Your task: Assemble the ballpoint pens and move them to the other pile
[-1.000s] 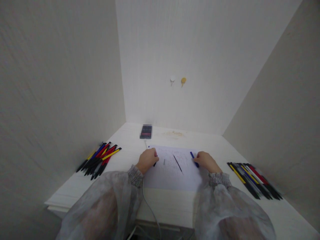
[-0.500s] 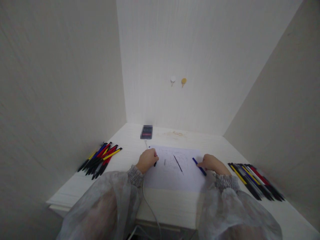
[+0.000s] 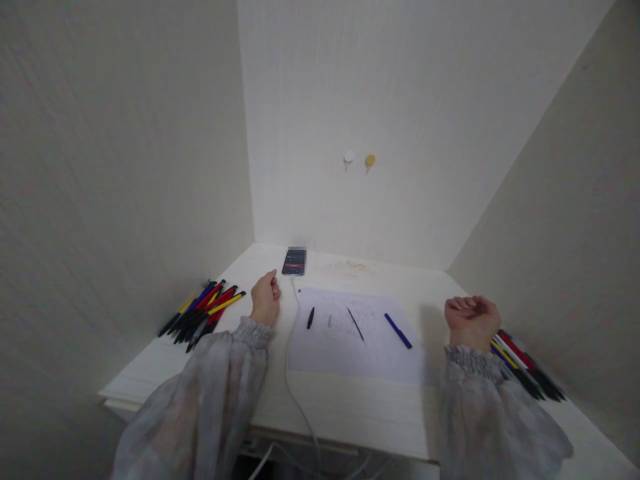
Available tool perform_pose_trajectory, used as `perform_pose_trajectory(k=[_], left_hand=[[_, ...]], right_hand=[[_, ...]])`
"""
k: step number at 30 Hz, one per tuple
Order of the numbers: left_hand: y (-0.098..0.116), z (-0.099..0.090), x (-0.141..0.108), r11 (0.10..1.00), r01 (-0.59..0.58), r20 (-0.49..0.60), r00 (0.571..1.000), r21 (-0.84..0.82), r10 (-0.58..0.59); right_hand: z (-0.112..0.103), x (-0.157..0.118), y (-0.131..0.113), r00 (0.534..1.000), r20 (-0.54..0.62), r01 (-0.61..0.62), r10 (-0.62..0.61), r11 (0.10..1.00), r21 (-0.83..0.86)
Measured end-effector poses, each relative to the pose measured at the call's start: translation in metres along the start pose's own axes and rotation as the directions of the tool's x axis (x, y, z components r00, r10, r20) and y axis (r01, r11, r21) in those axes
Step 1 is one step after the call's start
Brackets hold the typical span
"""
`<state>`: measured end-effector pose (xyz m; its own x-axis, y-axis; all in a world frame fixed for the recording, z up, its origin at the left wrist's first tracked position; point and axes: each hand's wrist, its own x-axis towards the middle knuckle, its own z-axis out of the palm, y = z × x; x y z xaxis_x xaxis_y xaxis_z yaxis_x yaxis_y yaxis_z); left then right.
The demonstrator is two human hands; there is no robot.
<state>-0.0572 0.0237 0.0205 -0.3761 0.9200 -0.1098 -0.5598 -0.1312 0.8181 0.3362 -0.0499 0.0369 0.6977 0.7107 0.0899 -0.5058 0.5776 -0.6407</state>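
Note:
My left hand [image 3: 265,298] is closed in a loose fist left of the paper, with nothing visible in it. My right hand [image 3: 471,320], also a fist, is turned palm up beside the right-hand pens and partly covers them. Between my hands lies a printed white sheet of paper [image 3: 350,368]. Laid apart on it are a short black pen grip [image 3: 311,318], a tiny spring-like piece [image 3: 329,321], a thin dark ink refill [image 3: 357,325] and a blue pen barrel [image 3: 398,331]. Neither hand touches these parts.
A jumbled pile of pens [image 3: 203,313] lies at the left; a row of pens [image 3: 530,367] is at the right. Toward the back wall rests a phone [image 3: 294,261] with a white cable [image 3: 295,399] running over the table's front edge. Two hooks [image 3: 370,161] are on the wall.
My left hand has let go of the black grip and moved left. My right hand has left the blue barrel, moved right and turned palm up. Both parts stay on the paper.

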Motion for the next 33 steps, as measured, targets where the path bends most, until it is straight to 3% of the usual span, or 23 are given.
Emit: perform_pose_trajectory(k=[5, 11, 17, 25, 28, 30, 31, 33], left_hand=[[-0.007, -0.006, 0.006, 0.974, 0.140, -0.068, 0.986, -0.176, -0.154], [-0.015, -0.006, 0.006, 0.974, 0.125, -0.091, 0.985, -0.189, -0.144], [-0.017, -0.005, 0.003, 0.973, 0.127, -0.048, 0.989, -0.190, -0.139], [-0.022, -0.005, 0.003, 0.999, 0.042, -0.006, 0.999, -0.028, -0.042], [-0.025, -0.006, 0.003, 0.984, -0.060, 0.015, 0.998, 0.169, 0.058], [-0.027, -0.005, -0.002, 0.890, -0.212, 0.143, 0.975, 0.404, 0.168], [-0.029, -0.004, -0.007, 0.791, -0.311, 0.248, 0.946, 0.527, 0.207], [-0.033, -0.001, -0.020, 0.496, -0.510, 0.485, 0.853, 0.703, 0.191]], right_hand=[[-0.020, 0.010, 0.012, 0.996, -0.063, -0.059, 0.068, 0.991, 0.123], [-0.022, 0.010, 0.021, 0.990, -0.064, -0.109, 0.122, 0.979, 0.172], [-0.009, 0.002, 0.025, 0.983, -0.053, -0.170, 0.177, 0.978, 0.121], [0.003, -0.010, 0.031, 0.981, 0.050, -0.192, 0.190, 0.980, 0.059], [0.006, -0.011, 0.031, 0.980, 0.059, -0.191, 0.188, 0.981, 0.035], [0.014, -0.016, 0.031, 0.981, 0.087, -0.174, 0.176, 0.984, -0.035], [0.020, -0.021, 0.033, 0.979, 0.115, -0.154, 0.166, 0.983, -0.101], [0.035, -0.037, 0.037, 0.968, 0.211, -0.064, 0.133, 0.950, -0.307]])
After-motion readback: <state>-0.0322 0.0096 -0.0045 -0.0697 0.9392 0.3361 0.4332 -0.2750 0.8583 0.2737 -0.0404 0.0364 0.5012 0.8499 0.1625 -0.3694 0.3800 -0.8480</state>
